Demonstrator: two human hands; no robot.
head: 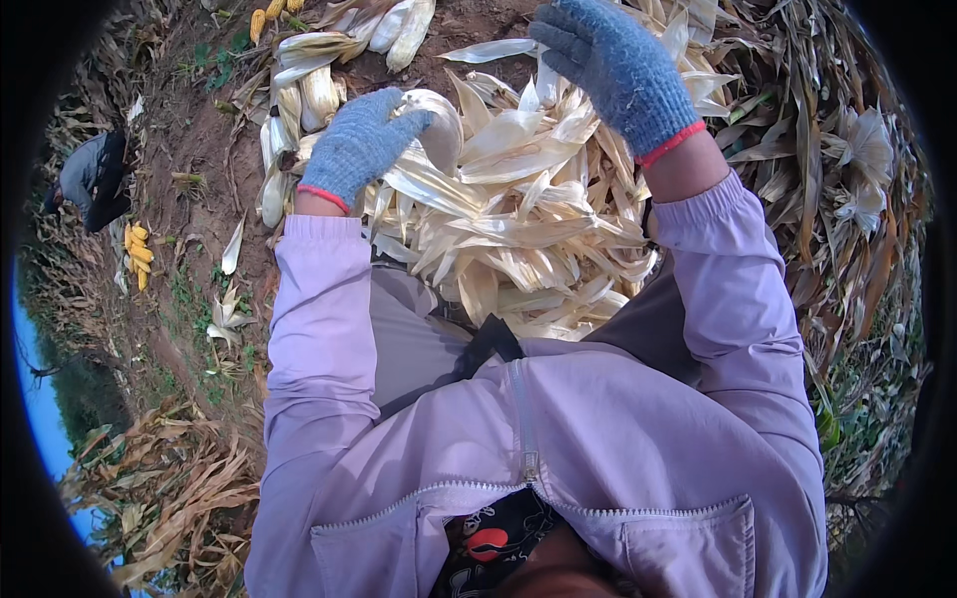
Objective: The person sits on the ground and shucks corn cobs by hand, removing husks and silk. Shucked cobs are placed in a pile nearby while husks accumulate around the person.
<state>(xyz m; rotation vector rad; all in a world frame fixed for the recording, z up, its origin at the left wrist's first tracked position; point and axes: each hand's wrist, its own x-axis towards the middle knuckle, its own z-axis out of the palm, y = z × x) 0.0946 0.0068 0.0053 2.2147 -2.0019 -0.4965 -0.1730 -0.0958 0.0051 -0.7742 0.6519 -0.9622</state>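
Note:
My left hand [365, 142], in a grey-blue knitted glove with a red cuff edge, grips a pale corn ear in its husk [441, 128] between thumb and fingers. My right hand [617, 67], gloved alike, is raised at the top right above the husks, its fingers together and partly cut by the picture's edge; nothing shows in it. Under and between both hands lies a heap of dry corn husks [516, 217]. Several ears in their husks [319, 93] lie beside and beyond my left hand.
Yellow husked corn ears [139, 254] lie on the soil at the left, with more yellow ears [258, 25] at the top. Another person [93, 179] bends down at the far left. Dry corn stalks [815, 172] stand or lie along the right; more stalks [179, 493] are at lower left.

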